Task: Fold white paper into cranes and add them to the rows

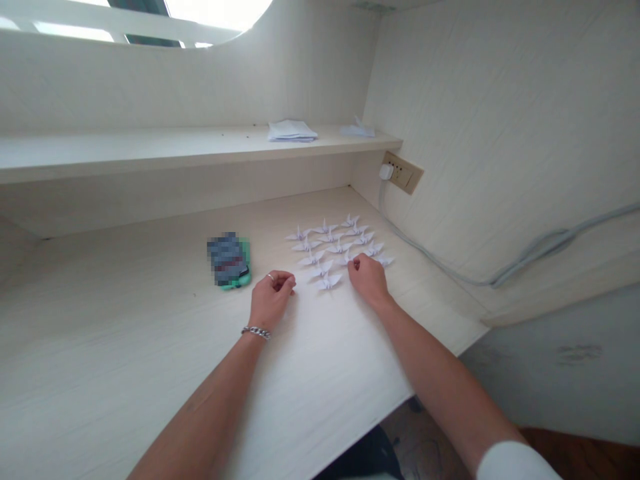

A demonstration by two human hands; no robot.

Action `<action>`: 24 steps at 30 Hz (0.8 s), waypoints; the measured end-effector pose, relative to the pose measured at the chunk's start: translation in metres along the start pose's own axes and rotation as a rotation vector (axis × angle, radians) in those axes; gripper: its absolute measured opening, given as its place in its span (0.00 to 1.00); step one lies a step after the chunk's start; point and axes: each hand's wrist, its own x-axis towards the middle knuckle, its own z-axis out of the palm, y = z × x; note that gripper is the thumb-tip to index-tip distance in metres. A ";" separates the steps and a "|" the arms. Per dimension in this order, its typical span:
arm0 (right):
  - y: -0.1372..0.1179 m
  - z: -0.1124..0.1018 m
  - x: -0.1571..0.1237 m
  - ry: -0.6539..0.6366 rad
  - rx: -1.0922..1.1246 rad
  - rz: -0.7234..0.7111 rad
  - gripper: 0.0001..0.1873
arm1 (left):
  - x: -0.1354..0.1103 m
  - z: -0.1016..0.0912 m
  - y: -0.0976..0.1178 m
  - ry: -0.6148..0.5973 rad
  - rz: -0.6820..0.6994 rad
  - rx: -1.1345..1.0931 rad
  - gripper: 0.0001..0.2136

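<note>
Several white folded paper cranes point(329, 283) stand close together in rows on the pale desk point(165, 373). My right hand point(369, 277) is at the near right side of the group, with thumb and fingers pinched on a paper crane point(346, 260); the fingers hide part of it. To the left of the cranes, my left hand point(273, 293) hovers low or rests on the desk, its fingers curled together and nothing visible in them. It wears a ring, and a chain bracelet point(257, 332) circles that wrist.
A phone-like object point(230, 260), blurred out, with a green edge lies left of the cranes. On the shelf point(165, 148) are stacked white papers point(293, 131) and another folded paper piece point(358, 129). A grey cable point(435, 259) runs from the wall socket point(403, 173) along the right side.
</note>
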 end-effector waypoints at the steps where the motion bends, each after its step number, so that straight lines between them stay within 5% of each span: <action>1: 0.000 0.000 0.000 0.000 -0.002 0.000 0.11 | 0.000 0.000 0.000 0.000 0.000 -0.001 0.09; 17: -0.001 0.001 0.000 0.011 -0.004 -0.010 0.12 | -0.001 -0.001 0.001 -0.010 0.007 0.025 0.08; 24: 0.015 -0.020 -0.017 0.065 0.034 0.002 0.17 | -0.001 -0.001 0.001 -0.007 -0.002 0.031 0.08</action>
